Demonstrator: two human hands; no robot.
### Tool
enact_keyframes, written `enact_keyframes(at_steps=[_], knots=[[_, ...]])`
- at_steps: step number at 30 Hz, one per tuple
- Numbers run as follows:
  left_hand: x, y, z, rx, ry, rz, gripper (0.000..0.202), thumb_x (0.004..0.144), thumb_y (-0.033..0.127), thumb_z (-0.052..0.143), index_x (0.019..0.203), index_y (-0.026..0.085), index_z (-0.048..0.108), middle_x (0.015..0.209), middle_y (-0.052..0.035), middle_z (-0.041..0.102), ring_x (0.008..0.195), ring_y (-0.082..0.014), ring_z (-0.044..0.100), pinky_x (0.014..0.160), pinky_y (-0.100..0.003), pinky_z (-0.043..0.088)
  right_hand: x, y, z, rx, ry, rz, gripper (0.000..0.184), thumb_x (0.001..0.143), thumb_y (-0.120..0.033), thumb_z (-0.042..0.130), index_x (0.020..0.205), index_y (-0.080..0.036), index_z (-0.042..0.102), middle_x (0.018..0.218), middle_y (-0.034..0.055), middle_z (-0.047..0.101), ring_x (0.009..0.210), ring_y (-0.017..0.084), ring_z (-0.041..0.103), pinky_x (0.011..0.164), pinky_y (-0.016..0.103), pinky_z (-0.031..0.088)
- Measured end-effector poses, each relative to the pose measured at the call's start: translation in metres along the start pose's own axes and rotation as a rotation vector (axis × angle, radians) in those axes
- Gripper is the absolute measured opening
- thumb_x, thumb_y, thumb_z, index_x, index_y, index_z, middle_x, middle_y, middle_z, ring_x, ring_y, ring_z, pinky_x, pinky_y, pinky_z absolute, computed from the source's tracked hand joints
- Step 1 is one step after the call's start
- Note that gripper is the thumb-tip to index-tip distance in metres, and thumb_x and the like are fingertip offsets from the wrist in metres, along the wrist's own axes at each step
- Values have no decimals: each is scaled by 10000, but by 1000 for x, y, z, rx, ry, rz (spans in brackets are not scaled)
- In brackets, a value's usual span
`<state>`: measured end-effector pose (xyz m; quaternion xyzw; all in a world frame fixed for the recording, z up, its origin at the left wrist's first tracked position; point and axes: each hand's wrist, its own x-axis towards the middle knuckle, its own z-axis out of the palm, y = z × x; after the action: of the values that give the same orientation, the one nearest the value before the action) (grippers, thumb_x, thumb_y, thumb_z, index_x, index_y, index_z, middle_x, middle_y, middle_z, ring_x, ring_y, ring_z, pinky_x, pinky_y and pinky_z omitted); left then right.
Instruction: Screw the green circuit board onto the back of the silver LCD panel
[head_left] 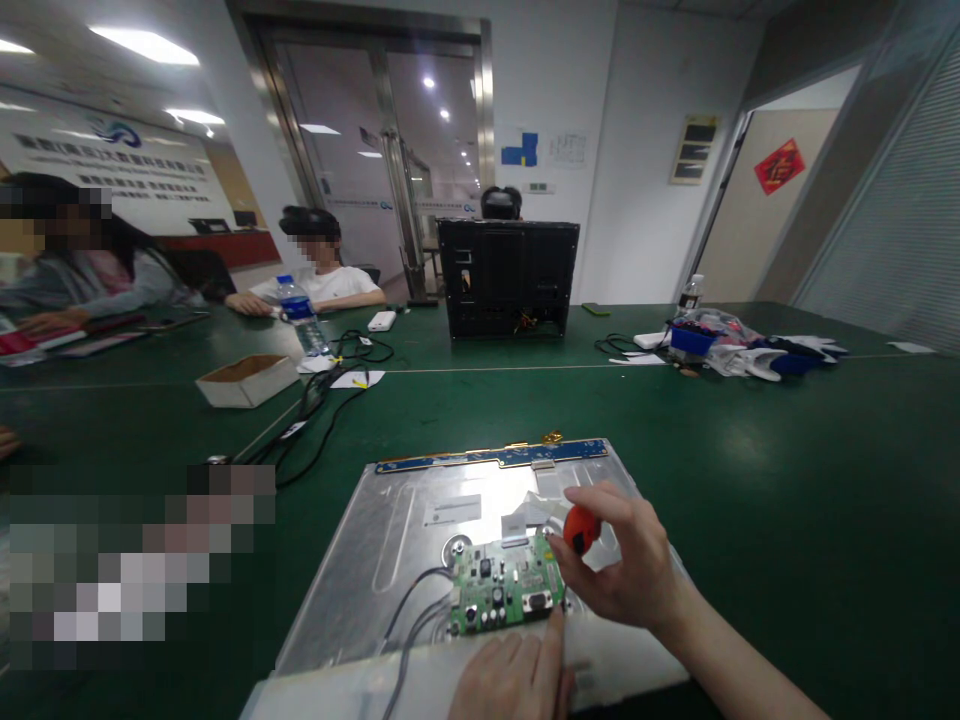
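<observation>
A green circuit board (506,585) lies on the back of a silver display panel (352,560), with dark cables leaving its left side. Between the thumb and fingers of my right hand (630,560) is a red-handled screwdriver (582,530), seen mostly end-on over the board's upper right corner. Its tip is hidden. My left hand (506,680) rests at the near edge, its index finger stretched out to the board's lower right corner and the other fingers bent. A narrow blue circuit strip (491,458) runs along the panel's far edge.
Farther back on the green table (787,500) stands a black monitor housing (510,280). An open cardboard box (247,382), a water bottle (300,315) and black cables (315,400) are at left. Gloves and bags (742,350) lie at right. Other people sit around the table.
</observation>
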<state>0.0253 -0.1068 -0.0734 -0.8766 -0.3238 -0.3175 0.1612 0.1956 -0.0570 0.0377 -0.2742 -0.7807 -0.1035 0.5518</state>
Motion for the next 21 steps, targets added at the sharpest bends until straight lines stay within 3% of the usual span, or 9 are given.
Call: enact_keyframes(at_steps=[15, 21], knots=[[-6, 0, 1, -19, -33, 12, 389, 1074, 210, 208, 1148, 83, 569, 707, -27, 676, 553, -156, 664, 537, -271, 524, 1, 0, 0, 87, -9, 27, 324, 830, -133, 546, 1143, -198, 491, 679, -40, 596, 506, 118, 536, 492, 223, 462], [2, 0, -2, -3, 38, 9, 423, 1076, 202, 172, 1073, 98, 582, 644, -18, 649, 498, -145, 640, 498, -252, 491, 0, 0, -3, 93, -25, 36, 356, 783, -115, 473, 1130, -187, 504, 735, -1, 614, 560, 141, 585, 510, 244, 489]])
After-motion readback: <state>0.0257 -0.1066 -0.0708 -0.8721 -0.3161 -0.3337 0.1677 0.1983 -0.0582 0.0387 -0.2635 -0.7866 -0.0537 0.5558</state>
